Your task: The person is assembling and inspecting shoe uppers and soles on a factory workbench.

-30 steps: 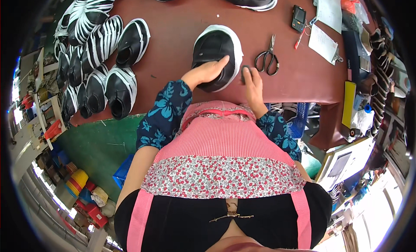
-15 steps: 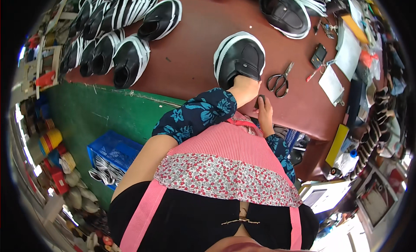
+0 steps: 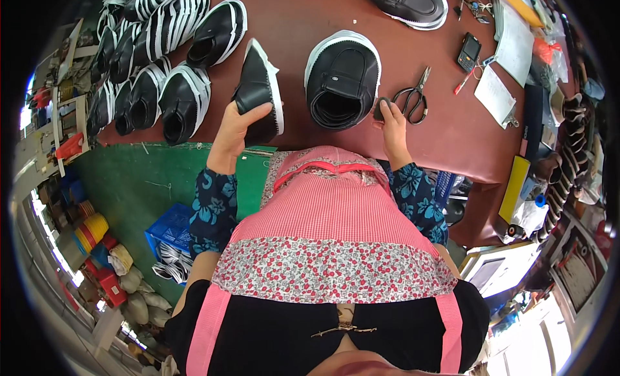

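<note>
Nearest the wearer, both forearms in blue floral sleeves extend over the edge of the brown worktable [image 3: 310, 33].

Left hand [image 3: 236, 127]: closed around a black shoe upper with white edging [image 3: 258, 92], gripping its lower end. The upper is lifted and tilted, with its long axis running from the hand toward 12 o'clock. It lies directly above the grip, so the left hand is the nearer hand to it.

Right hand [image 3: 391, 121]: fingers partly curled, pinching a small dark piece [image 3: 381, 108] at the fingertips. What the piece is cannot be determined.

Between the hands, at 12 o'clock from the wearer, a second black upper with white rim [image 3: 342, 79] lies flat on the table, opening toward the wearer, just beside the right hand.

Scissors [image 3: 413, 98] lie at 1 o'clock, just beyond the right hand.

Farther out: a row of black-and-white striped shoes [image 3: 155, 59] at 10 o'clock; a handset [image 3: 468, 51] and papers [image 3: 510, 46] at 2 o'clock.
</note>
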`<act>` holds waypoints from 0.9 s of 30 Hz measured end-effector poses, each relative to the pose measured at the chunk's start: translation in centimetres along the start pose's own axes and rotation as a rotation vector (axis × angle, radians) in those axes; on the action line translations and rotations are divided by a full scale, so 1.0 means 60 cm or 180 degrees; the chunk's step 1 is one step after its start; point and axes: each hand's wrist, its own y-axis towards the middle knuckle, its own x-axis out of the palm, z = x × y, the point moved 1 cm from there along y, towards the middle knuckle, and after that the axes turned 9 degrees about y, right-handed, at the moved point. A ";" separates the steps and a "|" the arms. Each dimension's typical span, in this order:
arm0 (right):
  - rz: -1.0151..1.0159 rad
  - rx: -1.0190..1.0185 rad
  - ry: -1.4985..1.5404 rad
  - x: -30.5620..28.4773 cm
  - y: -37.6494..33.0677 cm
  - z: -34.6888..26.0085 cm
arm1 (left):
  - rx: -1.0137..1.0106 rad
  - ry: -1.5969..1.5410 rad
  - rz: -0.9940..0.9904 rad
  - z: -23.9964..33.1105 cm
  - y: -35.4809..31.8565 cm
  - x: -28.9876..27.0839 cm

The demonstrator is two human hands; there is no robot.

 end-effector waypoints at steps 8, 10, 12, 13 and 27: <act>0.0044 0.0112 0.0780 0.005 -0.010 0.002 | 0.0365 0.1196 -0.0145 -0.058 -0.010 0.157; 0.0024 -0.0085 0.0659 0.037 -0.047 -0.036 | 0.0748 0.1745 -0.0111 -0.084 0.001 0.185; -0.0245 -0.0336 0.0457 0.062 -0.074 -0.064 | 0.0823 0.2216 0.0295 -0.093 0.009 0.192; -0.0294 -0.0359 0.0383 0.063 -0.080 -0.067 | 0.0732 0.2236 0.0362 -0.098 0.017 0.176; 0.0024 -0.0103 0.0131 -0.008 -0.014 -0.014 | -0.0095 0.5077 0.1865 -0.241 0.001 -0.153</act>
